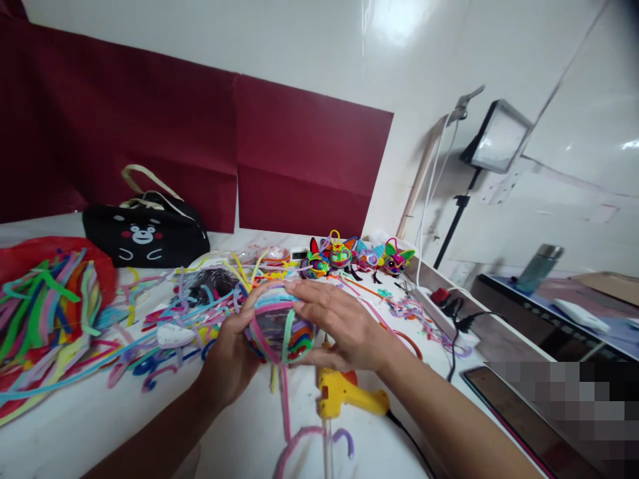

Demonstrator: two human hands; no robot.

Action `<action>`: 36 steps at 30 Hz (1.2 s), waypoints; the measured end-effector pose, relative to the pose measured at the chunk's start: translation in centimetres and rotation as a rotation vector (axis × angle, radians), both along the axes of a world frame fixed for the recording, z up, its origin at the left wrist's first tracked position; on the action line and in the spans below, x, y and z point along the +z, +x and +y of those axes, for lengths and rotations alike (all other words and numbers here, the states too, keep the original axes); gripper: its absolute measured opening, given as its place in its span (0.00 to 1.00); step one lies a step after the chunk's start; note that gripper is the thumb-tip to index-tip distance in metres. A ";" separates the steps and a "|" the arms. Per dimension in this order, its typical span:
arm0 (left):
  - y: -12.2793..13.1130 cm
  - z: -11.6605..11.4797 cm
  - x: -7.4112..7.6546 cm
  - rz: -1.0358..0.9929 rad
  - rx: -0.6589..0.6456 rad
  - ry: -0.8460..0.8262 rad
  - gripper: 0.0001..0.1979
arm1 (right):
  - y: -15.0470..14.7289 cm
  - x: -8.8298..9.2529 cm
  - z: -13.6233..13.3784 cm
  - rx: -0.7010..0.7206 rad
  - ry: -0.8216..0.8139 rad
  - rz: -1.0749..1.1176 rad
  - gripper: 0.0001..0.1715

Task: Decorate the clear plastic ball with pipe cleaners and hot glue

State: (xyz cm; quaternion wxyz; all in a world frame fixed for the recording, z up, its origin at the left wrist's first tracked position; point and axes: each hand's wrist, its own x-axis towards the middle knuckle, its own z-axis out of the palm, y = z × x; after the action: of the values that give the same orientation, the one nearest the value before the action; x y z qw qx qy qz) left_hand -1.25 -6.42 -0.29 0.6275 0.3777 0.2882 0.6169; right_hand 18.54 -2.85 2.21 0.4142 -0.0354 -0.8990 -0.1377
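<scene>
Forearms (150, 426) fill the lower edge, and the left hand (230, 351) and right hand (352, 326) hold a see-through ball (275, 324) between them, near a yellow glue gun (349, 391). Light, even pressure from both sides would probably seat its fuzzy strips (263, 338) flat without bending them. Loose strips (24, 395) litter the white table (234, 439) to the left, near a black bag (144, 249); behind, maroon sheets (309, 153) cover part of a pale wall (299, 40), with a lamp (502, 138) at right.

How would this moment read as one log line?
left hand: holding strip-wrapped ball; right hand: holding same ball; yellow glue gun: on table
</scene>
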 end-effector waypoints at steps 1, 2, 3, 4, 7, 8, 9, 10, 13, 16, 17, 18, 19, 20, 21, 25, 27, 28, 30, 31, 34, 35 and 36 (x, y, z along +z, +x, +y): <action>-0.1 -0.1 0.1 0.001 -0.001 0.001 0.28 | 0.0 0.0 0.0 0.002 0.012 -0.009 0.34; -0.1 -0.1 0.2 0.006 -0.001 0.006 0.28 | 0.1 0.0 0.0 0.008 0.026 -0.016 0.34; -0.1 -0.2 0.3 0.014 -0.003 0.013 0.29 | 0.1 -0.1 0.1 0.013 0.038 -0.021 0.35; -0.2 -0.2 0.4 0.025 -0.006 0.020 0.28 | 0.1 -0.2 0.1 0.015 0.047 -0.024 0.36; -0.2 -0.3 0.8 0.052 -0.005 0.023 0.28 | 0.2 -0.5 0.3 0.016 0.066 -0.023 0.36; -0.1 -0.3 0.9 0.058 0.001 0.023 0.28 | 0.2 -0.6 0.3 0.019 0.069 -0.019 0.35; -0.1 -0.3 1.0 0.064 0.006 0.025 0.28 | 0.2 -0.7 0.4 0.025 0.069 -0.012 0.35; -0.1 -0.4 1.0 0.068 0.012 0.028 0.27 | 0.2 -0.7 0.4 0.034 0.070 -0.003 0.34; -0.1 -0.4 1.0 0.076 0.025 0.046 0.27 | 0.1 -0.8 0.5 0.053 0.061 0.013 0.32; -0.2 -0.4 0.7 0.081 0.040 0.060 0.27 | 0.1 -0.9 0.7 0.060 0.051 0.010 0.33; -0.2 -0.3 0.6 0.082 0.042 0.061 0.27 | 0.2 -0.9 0.8 0.062 0.049 0.007 0.33; -0.2 -0.3 0.5 0.082 0.041 0.063 0.27 | 0.2 -0.9 0.8 0.063 0.047 0.005 0.34; -0.2 -0.2 0.4 0.082 0.040 0.066 0.27 | 0.2 -0.9 0.9 0.064 0.045 0.006 0.34; -0.2 -0.1 0.3 0.082 0.039 0.070 0.27 | 0.2 -1.0 0.9 0.066 0.043 0.008 0.34; -0.2 -0.1 0.3 0.083 0.039 0.076 0.27 | 0.2 -1.0 0.9 0.068 0.040 0.010 0.34; -0.3 0.0 0.2 0.093 0.038 0.104 0.27 | 0.2 -1.1 0.8 0.076 0.047 0.014 0.34; -0.3 -0.1 0.2 0.106 0.020 0.109 0.28 | 0.2 -1.1 0.8 0.078 0.054 0.017 0.33; -0.3 -0.1 0.2 0.111 0.008 0.110 0.29 | 0.2 -1.1 0.8 0.080 0.054 0.018 0.33; -0.2 -0.2 0.1 0.111 -0.016 0.110 0.31 | 0.2 -1.2 0.8 0.083 0.050 0.024 0.33; -0.1 -0.2 0.1 0.106 -0.024 0.111 0.33 | 0.2 -1.2 0.8 0.086 0.046 0.026 0.33; 0.0 -0.2 0.0 0.096 -0.039 0.122 0.35 | 0.2 -1.3 0.8 0.086 0.033 0.023 0.34; 0.1 -0.1 -0.1 0.094 -0.043 0.121 0.36 | 0.2 -1.3 0.8 0.081 0.030 0.025 0.34; 0.1 -0.1 -0.1 0.094 -0.041 0.117 0.36 | 0.2 -1.4 0.8 0.076 0.028 0.027 0.34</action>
State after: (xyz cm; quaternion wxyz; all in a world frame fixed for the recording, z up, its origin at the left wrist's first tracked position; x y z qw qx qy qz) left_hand -1.13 -6.54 -0.39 0.6027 0.4482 0.2730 0.6011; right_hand 18.76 -2.01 0.86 0.4317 0.0028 -0.8920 -0.1338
